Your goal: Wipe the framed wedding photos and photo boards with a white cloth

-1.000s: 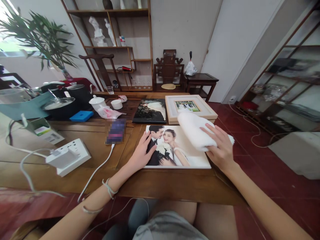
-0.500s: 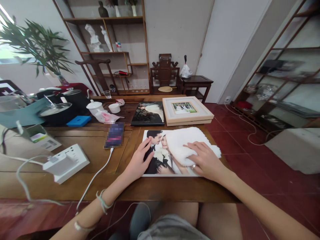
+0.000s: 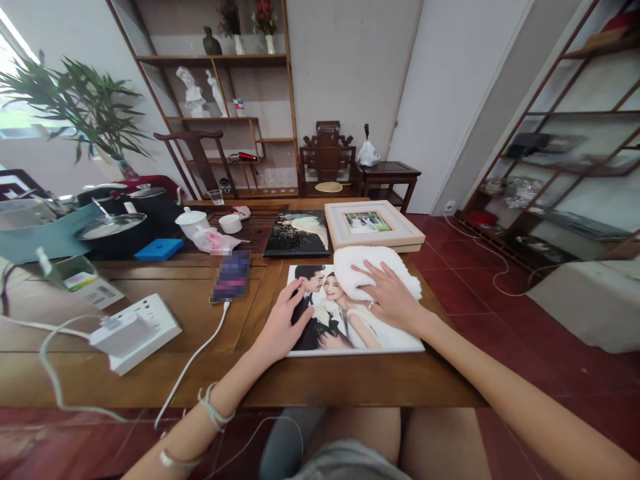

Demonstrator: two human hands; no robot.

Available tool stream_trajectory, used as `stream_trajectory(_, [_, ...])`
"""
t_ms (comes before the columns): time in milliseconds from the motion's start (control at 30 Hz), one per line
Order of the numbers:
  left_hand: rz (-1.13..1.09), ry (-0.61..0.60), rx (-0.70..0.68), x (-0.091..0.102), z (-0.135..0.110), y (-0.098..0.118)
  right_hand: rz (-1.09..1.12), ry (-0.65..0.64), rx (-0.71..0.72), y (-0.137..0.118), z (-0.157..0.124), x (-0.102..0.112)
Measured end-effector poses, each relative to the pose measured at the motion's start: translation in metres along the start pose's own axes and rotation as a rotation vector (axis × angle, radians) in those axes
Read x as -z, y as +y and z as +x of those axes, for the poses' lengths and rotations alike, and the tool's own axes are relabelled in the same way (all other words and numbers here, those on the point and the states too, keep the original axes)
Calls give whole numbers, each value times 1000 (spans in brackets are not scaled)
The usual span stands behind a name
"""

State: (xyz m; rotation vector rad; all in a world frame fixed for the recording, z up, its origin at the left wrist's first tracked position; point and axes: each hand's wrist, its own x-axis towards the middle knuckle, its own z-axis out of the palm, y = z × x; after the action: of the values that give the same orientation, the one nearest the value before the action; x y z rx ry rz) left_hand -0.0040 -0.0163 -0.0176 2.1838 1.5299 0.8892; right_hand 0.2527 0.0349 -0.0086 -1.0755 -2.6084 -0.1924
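Note:
A photo panel of a couple lies face up on the wooden table in front of me. My left hand rests on its left edge, fingers stretched out and thumb apart, holding nothing. Over the panel's upper right part lies a fluffy white cloth. My right hand is flat on this cloth with its fingers spread, pressing on it rather than wrapped round it. The cloth and hand hide the panel's upper right corner.
Behind the panel lie a dark photo panel and a light wooden picture frame. To the left are a phone on a cable, a white power strip, a blue box and a pan. The table's right edge is close.
My right hand has moved up and left with the cloth, and its fingers have spread out from a curled shape. More of the panel's lower right shows. My left hand stays on the left edge.

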Motion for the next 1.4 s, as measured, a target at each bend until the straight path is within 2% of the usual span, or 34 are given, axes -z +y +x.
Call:
stream_trajectory(400, [32, 17, -35, 2, 6, -11, 23, -4, -6, 0, 25, -2])
stream_trajectory(600, [24, -1, -23, 4, 7, -10, 32, -5, -18, 0, 23, -2])
stream_trajectory(767, [0, 6, -26, 3, 7, -10, 51, -5, 32, -8, -1, 9])
stream_trajectory(967, [-34, 10, -25, 1, 7, -12, 158, -89, 97, -58, -55, 44])
stream_trajectory(1067, [-34, 10, -60, 1, 7, -14, 193, -192, 114, -69, -65, 58])
stream_trajectory(1167, [-17, -6, -71, 2, 8, -15, 197, -221, 63, -57, -55, 56])
stream_trajectory(1400, [7, -15, -86, 3, 8, -14, 103, -85, -89, 1, 1, 19])
